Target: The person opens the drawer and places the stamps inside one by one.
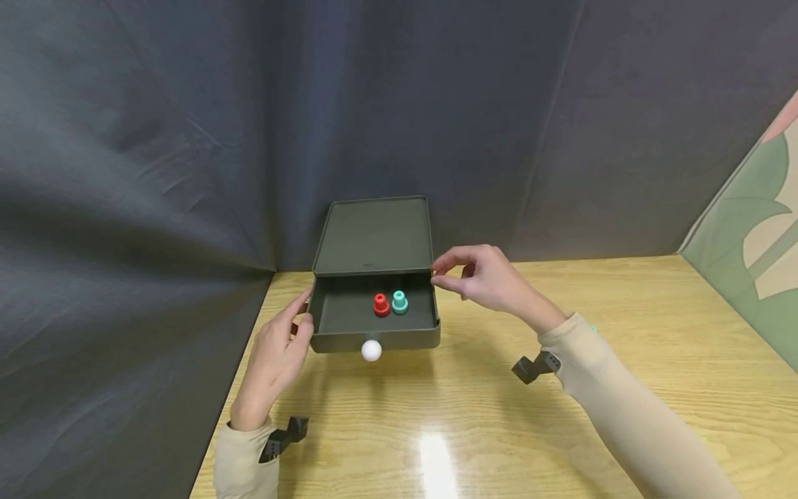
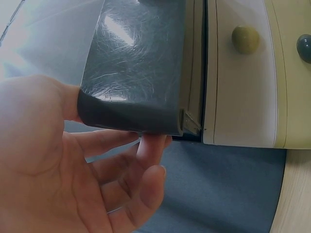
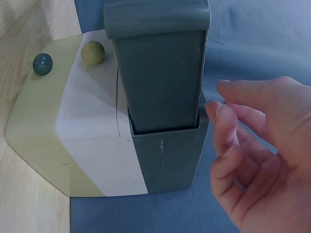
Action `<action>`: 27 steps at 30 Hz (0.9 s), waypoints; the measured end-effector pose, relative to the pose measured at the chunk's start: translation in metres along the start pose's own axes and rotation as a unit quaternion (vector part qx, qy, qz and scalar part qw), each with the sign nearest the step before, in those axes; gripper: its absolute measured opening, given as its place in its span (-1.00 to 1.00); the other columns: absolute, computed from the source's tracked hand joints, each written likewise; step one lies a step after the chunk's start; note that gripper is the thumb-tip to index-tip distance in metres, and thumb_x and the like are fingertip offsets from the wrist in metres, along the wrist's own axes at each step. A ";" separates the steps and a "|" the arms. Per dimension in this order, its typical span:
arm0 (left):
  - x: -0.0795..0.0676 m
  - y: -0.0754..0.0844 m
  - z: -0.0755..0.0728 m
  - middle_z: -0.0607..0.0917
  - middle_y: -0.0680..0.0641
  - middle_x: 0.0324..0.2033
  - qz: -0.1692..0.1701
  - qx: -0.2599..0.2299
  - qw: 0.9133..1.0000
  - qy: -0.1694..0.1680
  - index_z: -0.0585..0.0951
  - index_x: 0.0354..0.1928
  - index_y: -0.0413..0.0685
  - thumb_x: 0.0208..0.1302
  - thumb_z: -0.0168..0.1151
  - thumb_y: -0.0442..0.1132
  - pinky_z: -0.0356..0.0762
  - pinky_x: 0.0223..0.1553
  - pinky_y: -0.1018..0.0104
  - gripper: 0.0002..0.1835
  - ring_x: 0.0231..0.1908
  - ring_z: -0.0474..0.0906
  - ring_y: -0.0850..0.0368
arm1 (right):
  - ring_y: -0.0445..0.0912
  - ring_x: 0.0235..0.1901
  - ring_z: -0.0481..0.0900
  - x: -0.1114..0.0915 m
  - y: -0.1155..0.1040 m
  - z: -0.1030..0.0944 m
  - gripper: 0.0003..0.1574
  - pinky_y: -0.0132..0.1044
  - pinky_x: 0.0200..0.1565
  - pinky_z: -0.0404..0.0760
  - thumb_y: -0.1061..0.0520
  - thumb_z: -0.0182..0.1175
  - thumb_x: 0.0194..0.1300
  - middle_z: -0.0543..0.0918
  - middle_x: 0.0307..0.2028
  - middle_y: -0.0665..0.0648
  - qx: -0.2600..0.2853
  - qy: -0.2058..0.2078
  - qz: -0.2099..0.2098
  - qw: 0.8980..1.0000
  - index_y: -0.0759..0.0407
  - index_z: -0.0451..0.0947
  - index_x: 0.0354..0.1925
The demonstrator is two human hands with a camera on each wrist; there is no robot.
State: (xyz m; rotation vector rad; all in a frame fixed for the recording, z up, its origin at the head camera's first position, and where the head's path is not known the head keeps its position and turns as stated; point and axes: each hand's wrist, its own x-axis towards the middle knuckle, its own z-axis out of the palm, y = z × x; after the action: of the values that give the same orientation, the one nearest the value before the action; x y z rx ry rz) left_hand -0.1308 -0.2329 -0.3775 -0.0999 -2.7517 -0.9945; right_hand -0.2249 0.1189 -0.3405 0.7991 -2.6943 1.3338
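A small dark grey drawer with a white round knob is pulled out of a cabinet. Inside it, side by side, are a red stepped piece and a turquoise one, both with round bases. My left hand touches the drawer's left side with relaxed, slightly bent fingers; part of the thumb is hidden behind the drawer in the left wrist view. Near the drawer's right rear edge is my right hand, thumb and index finger close together. The right wrist view shows nothing between those fingertips.
The cabinet's lower drawers are a white one with a yellow-green knob and a pale yellow one with a dark knob. Grey cloth hangs behind the wooden table. A turquoise bit shows beside the right sleeve.
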 end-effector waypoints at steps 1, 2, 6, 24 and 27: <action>0.000 0.000 0.000 0.67 -0.18 0.32 0.000 -0.001 1.000 0.000 0.38 0.62 0.11 0.69 -0.16 -0.05 0.55 -0.12 0.09 -0.44 -0.10 0.70 -0.03 | -0.10 -0.65 0.59 -0.001 0.001 0.000 -0.78 -0.31 -0.51 0.52 0.11 0.46 0.36 0.85 -0.17 0.06 0.004 0.003 0.002 1.000 0.11 0.81 -0.04; 0.000 0.000 0.000 0.67 -0.18 0.32 0.000 -0.002 1.000 0.000 0.38 0.61 0.11 0.69 -0.16 -0.05 0.56 -0.12 0.08 -0.44 -0.09 0.71 -0.03 | -0.11 -0.65 0.58 -0.002 0.002 0.000 -0.77 -0.31 -0.51 0.52 0.11 0.46 0.36 0.85 -0.17 0.08 0.010 0.007 0.004 1.000 0.11 0.81 -0.03; 0.000 0.000 0.000 0.67 -0.18 0.33 0.000 -0.005 1.000 -0.002 0.38 0.61 0.10 0.69 -0.16 -0.05 0.57 -0.11 0.08 -0.45 -0.09 0.71 -0.03 | -0.14 -0.66 0.56 -0.010 0.007 0.000 -0.75 -0.32 -0.51 0.52 0.09 0.44 0.39 0.84 -0.15 0.12 0.033 0.027 0.015 0.999 0.09 0.79 0.01; 0.001 0.000 -0.001 0.67 -0.18 0.32 0.005 -0.005 1.000 -0.004 0.37 0.62 0.10 0.69 -0.15 -0.07 0.54 -0.12 0.09 -0.45 -0.09 0.70 -0.03 | -0.15 -0.60 0.62 -0.057 0.048 -0.003 -0.66 -0.27 -0.42 0.64 0.06 0.36 0.47 0.81 -0.03 0.23 0.031 0.076 0.069 0.994 0.16 0.72 0.12; 0.001 -0.001 -0.002 0.68 -0.17 0.31 0.005 -0.005 1.000 -0.002 0.38 0.61 0.11 0.69 -0.14 -0.06 0.53 -0.13 0.11 -0.45 -0.10 0.70 -0.02 | -0.14 -0.59 0.62 -0.067 0.057 -0.003 -0.63 -0.27 -0.41 0.65 0.05 0.34 0.49 0.80 0.01 0.25 0.032 0.077 0.080 0.993 0.17 0.70 0.16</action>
State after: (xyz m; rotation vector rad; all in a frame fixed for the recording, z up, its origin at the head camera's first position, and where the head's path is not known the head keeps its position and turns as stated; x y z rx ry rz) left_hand -0.1312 -0.2350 -0.3766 -0.1162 -2.7481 -1.0071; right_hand -0.1934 0.1788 -0.3966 0.4691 -2.6538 1.4546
